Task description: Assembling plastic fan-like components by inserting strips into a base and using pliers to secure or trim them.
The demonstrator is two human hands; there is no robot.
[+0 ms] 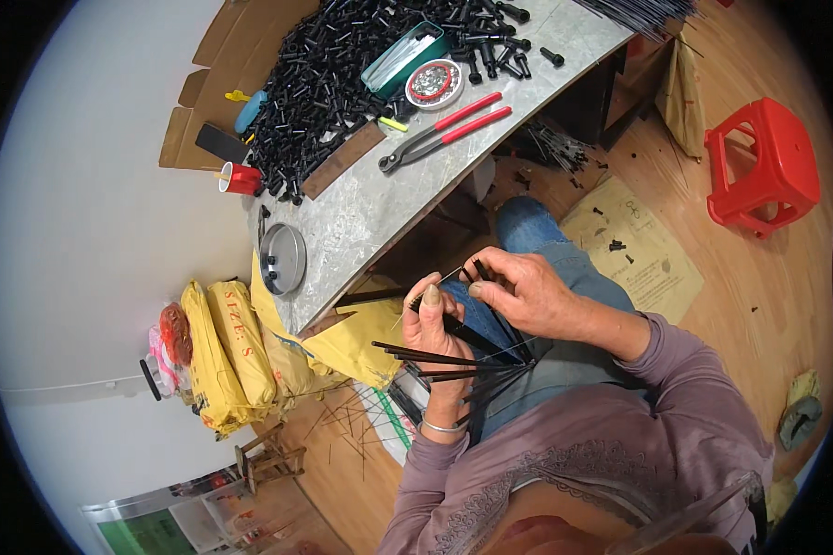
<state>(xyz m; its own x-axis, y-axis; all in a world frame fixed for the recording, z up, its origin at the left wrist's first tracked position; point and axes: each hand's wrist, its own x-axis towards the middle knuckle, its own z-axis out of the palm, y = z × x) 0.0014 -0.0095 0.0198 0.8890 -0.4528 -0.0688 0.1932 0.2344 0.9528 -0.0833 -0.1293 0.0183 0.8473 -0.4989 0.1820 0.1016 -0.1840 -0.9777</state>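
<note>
Above my lap, my left hand (441, 338) is closed around a group of black rods, like umbrella ribs (416, 355), with its thumb raised. The rods fan out over my left wrist and meet near my thigh. Close by on the right, my right hand (537, 294) is closed, thumb and forefinger pinched at a thin wire or thread that runs toward the left fingertips. Small black rod ends show by the right fingers. Exactly how the wire passes through the fingers is too small to tell.
On the grey table (342, 222) lie a heap of black plastic pieces (315, 83), red-handled pincers (477, 126), a flat brown bar (344, 161) and a round metal dish (283, 258). Yellow sacks (241, 338) stand left; a red stool (787, 157) stands right.
</note>
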